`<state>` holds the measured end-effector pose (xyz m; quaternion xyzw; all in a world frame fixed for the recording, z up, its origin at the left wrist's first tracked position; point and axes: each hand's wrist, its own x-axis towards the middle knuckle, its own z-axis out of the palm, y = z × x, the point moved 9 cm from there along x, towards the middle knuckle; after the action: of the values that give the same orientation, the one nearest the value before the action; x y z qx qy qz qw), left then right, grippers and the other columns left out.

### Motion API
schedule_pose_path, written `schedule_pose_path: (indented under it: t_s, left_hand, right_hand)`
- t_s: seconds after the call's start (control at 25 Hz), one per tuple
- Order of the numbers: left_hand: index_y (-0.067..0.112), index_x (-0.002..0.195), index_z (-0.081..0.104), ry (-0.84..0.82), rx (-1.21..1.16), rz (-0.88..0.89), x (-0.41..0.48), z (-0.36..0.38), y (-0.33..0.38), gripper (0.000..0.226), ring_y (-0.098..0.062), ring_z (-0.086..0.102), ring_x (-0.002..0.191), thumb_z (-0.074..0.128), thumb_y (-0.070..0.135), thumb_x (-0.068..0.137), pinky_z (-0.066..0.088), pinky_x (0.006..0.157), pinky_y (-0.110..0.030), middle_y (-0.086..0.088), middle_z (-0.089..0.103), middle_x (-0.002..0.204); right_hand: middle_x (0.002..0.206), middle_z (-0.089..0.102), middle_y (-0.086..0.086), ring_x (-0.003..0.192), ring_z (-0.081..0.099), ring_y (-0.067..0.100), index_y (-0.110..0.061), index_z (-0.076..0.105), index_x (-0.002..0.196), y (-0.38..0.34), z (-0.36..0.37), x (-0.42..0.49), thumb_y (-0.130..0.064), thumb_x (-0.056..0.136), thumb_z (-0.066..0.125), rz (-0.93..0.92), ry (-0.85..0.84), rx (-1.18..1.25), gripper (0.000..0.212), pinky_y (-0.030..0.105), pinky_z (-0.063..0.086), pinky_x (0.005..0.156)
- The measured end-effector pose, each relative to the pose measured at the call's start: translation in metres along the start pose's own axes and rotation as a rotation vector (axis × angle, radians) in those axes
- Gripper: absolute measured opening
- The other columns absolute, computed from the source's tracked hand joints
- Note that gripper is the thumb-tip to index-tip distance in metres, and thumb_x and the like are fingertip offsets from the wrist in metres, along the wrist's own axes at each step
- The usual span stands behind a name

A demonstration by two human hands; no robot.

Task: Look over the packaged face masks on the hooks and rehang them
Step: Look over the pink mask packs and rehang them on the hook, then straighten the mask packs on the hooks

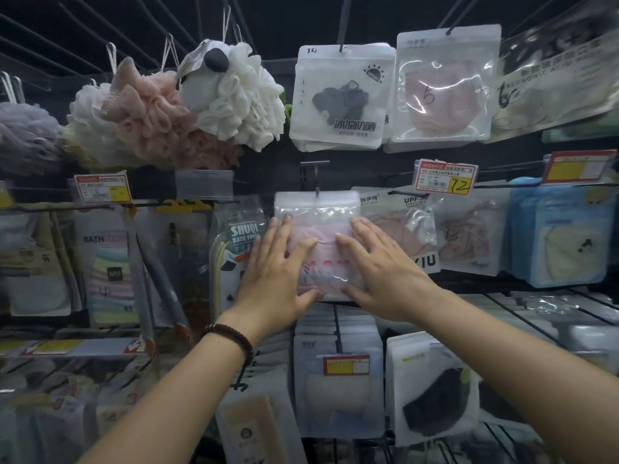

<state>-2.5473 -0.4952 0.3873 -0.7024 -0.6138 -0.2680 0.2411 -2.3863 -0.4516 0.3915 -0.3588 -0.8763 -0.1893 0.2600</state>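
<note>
Pretty dim overall, with deep black left in the background. White glare streaks are thrown off the clear pink-mask pouch up top. Lines are bowed toward the edges by the wide lens, and the lower corners are smeared soft.

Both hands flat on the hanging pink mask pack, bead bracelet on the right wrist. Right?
Not quite. The head view shows the bead bracelet on the left wrist, not the right. The rest holds: the left hand and the right hand lie flat on the hanging pink mask pack.
</note>
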Motion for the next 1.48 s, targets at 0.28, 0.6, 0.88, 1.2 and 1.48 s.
schedule_pose_path:
  t_s: [0.28, 0.6, 0.88, 1.2, 1.48]
  left_hand:
    - [0.028, 0.143, 0.059, 0.195, -0.027, 0.1, -0.042, -0.01, 0.037, 0.057, -0.036, 0.016, 0.164, 0.08, 0.031, 0.09, 0.015, 0.132, -0.061, -0.014, 0.034, 0.17]
    - [0.014, 0.105, 0.079, 0.449, -0.35, 0.167, -0.147, 0.027, 0.145, 0.017, -0.033, 0.064, 0.115, 0.08, 0.016, 0.088, 0.049, 0.1, -0.045, -0.008, 0.068, 0.118]
    - [0.021, 0.147, 0.06, -0.001, -0.132, -0.065, -0.178, 0.168, 0.2, 0.074, -0.038, 0.044, 0.14, 0.083, 0.035, 0.079, 0.042, 0.111, -0.052, -0.016, 0.044, 0.155]
    - [0.035, 0.172, 0.005, -0.307, 0.138, -0.108, -0.159, 0.217, 0.195, 0.111, -0.037, -0.002, 0.164, 0.076, 0.045, 0.087, 0.012, 0.129, -0.053, -0.016, -0.01, 0.177]
    - [0.041, 0.168, -0.015, -0.377, 0.15, -0.095, -0.136, 0.232, 0.188, 0.109, -0.032, -0.029, 0.16, 0.066, 0.046, 0.095, 0.008, 0.131, -0.063, -0.01, -0.031, 0.173]
  right_hand:
    - [0.179, 0.016, 0.011, 0.167, 0.012, 0.028, -0.019, 0.032, 0.167, 0.027, -0.016, -0.065, -0.043, 0.101, 0.066, 0.106, 0.079, 0.012, 0.078, 0.044, 0.018, 0.135]
    - [0.11, 0.067, 0.014, 0.104, 0.063, 0.029, 0.002, 0.073, 0.111, 0.046, -0.031, -0.197, -0.01, 0.094, 0.069, 0.116, 0.571, 0.148, 0.022, 0.035, 0.053, 0.093]
    - [0.14, 0.059, 0.016, 0.131, 0.059, 0.035, -0.007, 0.068, 0.13, 0.077, 0.096, -0.273, -0.024, 0.091, 0.066, 0.148, 0.171, 0.233, 0.042, 0.051, 0.059, 0.099]
    - [0.179, -0.018, 0.019, 0.167, -0.01, 0.037, -0.02, 0.022, 0.172, 0.11, 0.153, -0.275, -0.038, 0.092, 0.062, 0.061, -0.165, 0.092, 0.091, 0.055, 0.015, 0.131]
    - [0.173, -0.038, 0.016, 0.163, -0.029, 0.034, -0.024, 0.002, 0.173, 0.115, 0.161, -0.255, -0.035, 0.1, 0.057, 0.101, -0.261, 0.129, 0.093, 0.052, 0.0, 0.134]
